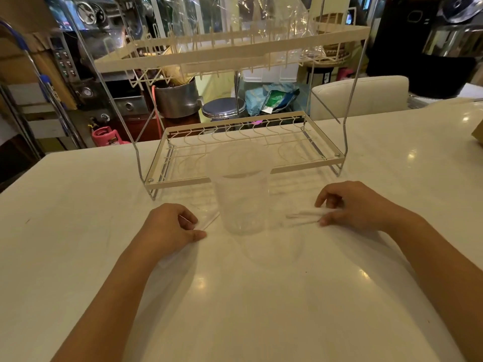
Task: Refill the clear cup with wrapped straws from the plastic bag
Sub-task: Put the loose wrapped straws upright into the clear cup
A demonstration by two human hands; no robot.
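Note:
An empty clear cup [241, 202] stands upright on the white table, between my two hands. My left hand [171, 227] rests on the table to the cup's left, its fingers pinching a wrapped straw [209, 222] that lies flat and points toward the cup. To the cup's right, my right hand [358, 205] presses its fingertips onto a few wrapped straws [303, 216] lying flat on the table. A crumpled clear plastic bag [264, 24] lies on the top shelf of the rack behind the cup.
A cream two-tier wire dish rack [183, 181] stands right behind the cup, its lower shelf rim touching the cup's far side. The white table [248, 296] spreads wide in front. A white chair back [360, 95] stands past the far edge.

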